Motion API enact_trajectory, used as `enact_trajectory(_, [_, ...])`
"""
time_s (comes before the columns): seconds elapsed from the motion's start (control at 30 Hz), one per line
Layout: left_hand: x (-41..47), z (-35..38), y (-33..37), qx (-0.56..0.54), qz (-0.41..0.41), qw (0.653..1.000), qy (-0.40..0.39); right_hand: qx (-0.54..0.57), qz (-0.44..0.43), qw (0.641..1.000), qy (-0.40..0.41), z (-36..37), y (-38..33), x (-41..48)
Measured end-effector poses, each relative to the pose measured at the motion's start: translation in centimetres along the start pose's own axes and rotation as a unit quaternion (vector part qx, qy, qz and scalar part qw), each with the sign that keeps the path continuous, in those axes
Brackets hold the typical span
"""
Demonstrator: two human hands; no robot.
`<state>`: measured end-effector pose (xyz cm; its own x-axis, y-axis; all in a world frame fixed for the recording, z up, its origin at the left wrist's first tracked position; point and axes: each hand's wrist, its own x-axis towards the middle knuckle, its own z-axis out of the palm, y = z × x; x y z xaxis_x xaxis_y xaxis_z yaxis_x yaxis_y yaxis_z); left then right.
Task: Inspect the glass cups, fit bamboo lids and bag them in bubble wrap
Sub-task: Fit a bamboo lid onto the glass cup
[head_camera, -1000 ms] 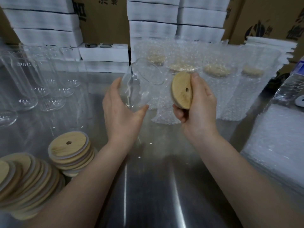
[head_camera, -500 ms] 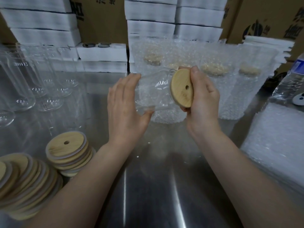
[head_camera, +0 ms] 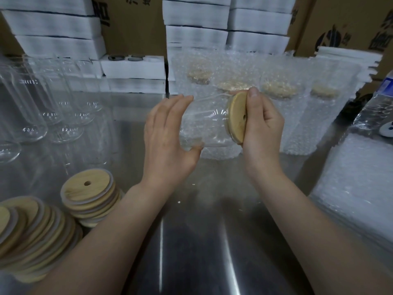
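I've got the lid (head_camera: 237, 117) onto the cup (head_camera: 208, 126) now — right hand (head_camera: 263, 126) gripping it, left hand (head_camera: 168, 141) flat against the base — bagging comes next.

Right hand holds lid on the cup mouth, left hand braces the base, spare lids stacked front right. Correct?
No. Head view shows the spare lids stacked front left. Right hand does hold the lid on the cup mouth; left hand braces the base.
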<state>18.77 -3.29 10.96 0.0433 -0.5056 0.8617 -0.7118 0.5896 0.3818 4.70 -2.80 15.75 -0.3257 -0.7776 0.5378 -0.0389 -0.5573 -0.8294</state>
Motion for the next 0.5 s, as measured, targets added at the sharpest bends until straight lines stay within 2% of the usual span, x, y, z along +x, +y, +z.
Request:
enact_trajectory(0.17, [0.0,-0.3,0.5,-0.005,-0.02,1.0,-0.016,0.003,0.0,1.0,-0.023,-0.1,0.6,0.0])
enact_trajectory(0.5, [0.1,-0.6,1.1,-0.004,-0.035,0.999,-0.026,-0.007,0.017,1.0,-0.02,-0.1,0.7,-0.2])
